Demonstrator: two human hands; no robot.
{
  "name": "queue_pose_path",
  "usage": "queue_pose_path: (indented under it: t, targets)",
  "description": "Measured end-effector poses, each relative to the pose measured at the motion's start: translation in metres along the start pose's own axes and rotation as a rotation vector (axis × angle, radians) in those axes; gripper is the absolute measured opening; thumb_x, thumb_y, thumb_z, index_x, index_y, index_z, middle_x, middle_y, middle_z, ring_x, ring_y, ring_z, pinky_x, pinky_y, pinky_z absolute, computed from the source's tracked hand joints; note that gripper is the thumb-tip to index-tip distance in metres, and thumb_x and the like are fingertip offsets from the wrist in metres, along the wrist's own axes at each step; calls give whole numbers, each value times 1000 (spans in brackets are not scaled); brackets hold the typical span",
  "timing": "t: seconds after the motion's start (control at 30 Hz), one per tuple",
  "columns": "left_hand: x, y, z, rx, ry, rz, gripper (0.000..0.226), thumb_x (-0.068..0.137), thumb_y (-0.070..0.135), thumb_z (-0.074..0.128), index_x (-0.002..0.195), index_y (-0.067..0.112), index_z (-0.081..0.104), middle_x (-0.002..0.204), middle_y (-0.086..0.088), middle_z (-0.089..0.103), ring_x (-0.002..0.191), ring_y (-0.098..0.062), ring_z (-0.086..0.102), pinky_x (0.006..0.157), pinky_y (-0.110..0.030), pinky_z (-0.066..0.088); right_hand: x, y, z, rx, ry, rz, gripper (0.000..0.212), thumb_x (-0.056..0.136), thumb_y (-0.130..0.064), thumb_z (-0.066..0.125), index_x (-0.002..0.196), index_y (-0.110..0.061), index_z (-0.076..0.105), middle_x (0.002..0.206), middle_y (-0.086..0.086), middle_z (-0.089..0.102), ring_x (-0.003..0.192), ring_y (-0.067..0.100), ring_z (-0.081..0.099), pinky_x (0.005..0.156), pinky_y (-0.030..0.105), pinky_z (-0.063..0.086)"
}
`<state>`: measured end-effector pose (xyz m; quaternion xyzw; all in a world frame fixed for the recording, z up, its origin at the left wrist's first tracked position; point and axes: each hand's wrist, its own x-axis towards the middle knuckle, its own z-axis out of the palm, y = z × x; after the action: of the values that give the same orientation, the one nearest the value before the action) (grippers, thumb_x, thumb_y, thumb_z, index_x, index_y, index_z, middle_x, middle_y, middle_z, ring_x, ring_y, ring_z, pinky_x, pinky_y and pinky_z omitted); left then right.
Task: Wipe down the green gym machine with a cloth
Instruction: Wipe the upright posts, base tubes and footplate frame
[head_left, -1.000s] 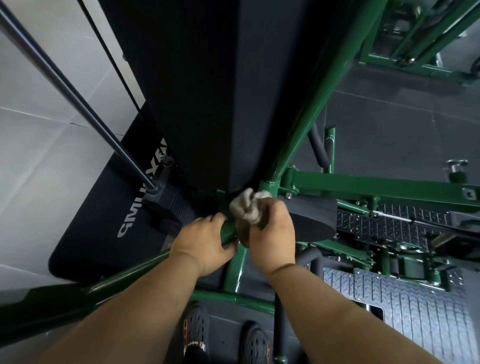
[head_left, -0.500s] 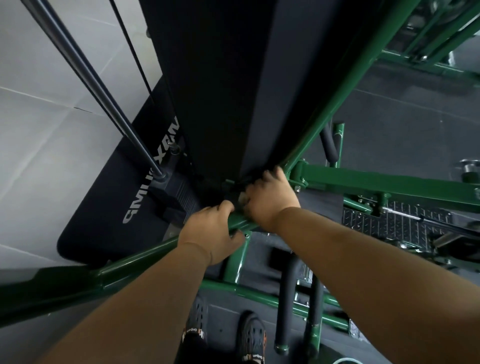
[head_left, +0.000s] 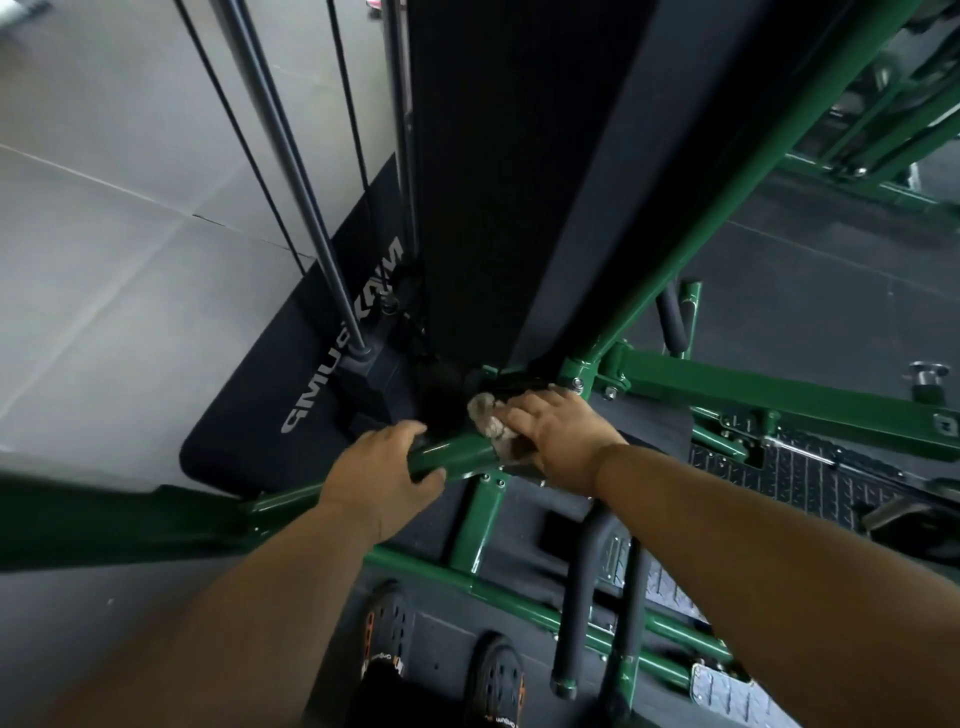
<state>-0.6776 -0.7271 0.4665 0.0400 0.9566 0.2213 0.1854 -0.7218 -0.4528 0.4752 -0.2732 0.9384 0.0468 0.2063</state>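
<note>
At the far left lies the grey tiled floor (head_left: 104, 249), and on it a black mat (head_left: 260, 415) with pale letters. Thin dark cables and a rod (head_left: 291, 171) come down to the mat's near edge. Next to them stands the tall black column (head_left: 509, 171) of the green gym machine (head_left: 779, 384).

The left hand (head_left: 382, 470) is wrapped around a green bar (head_left: 452, 457) of the frame, fingers over the top and thumb under it. Just to its right, at the joint where this bar meets the base of the column, the right hand (head_left: 556, 431) presses the cloth (head_left: 491, 423) onto the metal. The fingers lie rather flat on the cloth. The grey cloth shows at the fingertips and under the palm, between the two hands.

Below, two dark shoes (head_left: 447, 670) stand on the floor. On the right are ribbed metal plates (head_left: 810, 478) and two black padded handles (head_left: 576, 603).
</note>
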Motion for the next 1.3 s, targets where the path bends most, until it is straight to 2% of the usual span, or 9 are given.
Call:
queue_pose_path:
  t: [0.1,0.23,0.53,0.73,0.83,0.93,1.07,1.17,1.3]
  targets:
    - [-7,-15,0,163,-35,47,82,84,79,52,149,30,47,130,11,62,122,-16,50,109,-36,44,16,-5,-9,-42,-47,-33,87,92,-36,70,160,-35,16,139,1,52,121,30,55,105,44,48]
    - [0,-8,-2,143,-80,9,91,78,84,53,153,34,41,136,12,59,127,-16,51,111,-37,45,26,-20,-15,-105,-58,-53,71,92,-27,69,153,-28,31,129,5,54,110,29,57,91,43,53]
    - [-2,-12,5,11,46,-58,69,97,46,42,163,30,28,160,1,47,141,-23,48,113,-42,44,46,-99,-6,75,75,-102,63,96,-32,66,150,-21,34,140,7,47,122,30,51,102,42,46]
    - [0,-13,10,90,54,-35,63,99,44,40,159,30,36,152,5,54,134,-19,53,109,-40,47,25,-40,26,83,206,-46,85,89,-34,71,159,-22,25,140,8,52,133,33,51,124,45,32]
    - [0,-13,11,130,70,-26,58,101,47,39,157,32,40,149,9,57,132,-15,54,107,-38,49,7,-2,46,106,388,22,92,73,-35,87,147,-16,36,127,12,63,120,37,64,114,50,46]
    - [1,-11,13,137,79,-30,54,101,48,42,153,33,46,142,11,62,127,-15,56,102,-37,51,-9,-2,57,89,468,88,88,78,-32,87,149,-13,38,139,16,58,131,37,57,116,50,44]
    - [2,-12,14,146,86,-31,47,98,48,46,142,33,54,128,11,67,113,-16,59,90,-37,52,-23,-46,69,398,624,303,65,77,-15,84,136,-13,57,144,18,54,137,39,48,119,52,39]
    - [0,-11,15,155,108,-20,42,95,50,46,132,33,59,118,12,69,104,-16,61,82,-35,51,-32,-79,67,793,708,597,37,88,-11,76,122,-13,63,146,9,48,132,24,46,114,35,38]
    - [2,-14,16,178,117,-2,45,88,56,34,119,34,60,105,14,68,96,-14,59,74,-33,49,-30,-86,38,1501,651,1091,16,100,-21,63,108,-20,50,121,5,60,95,15,62,82,30,48]
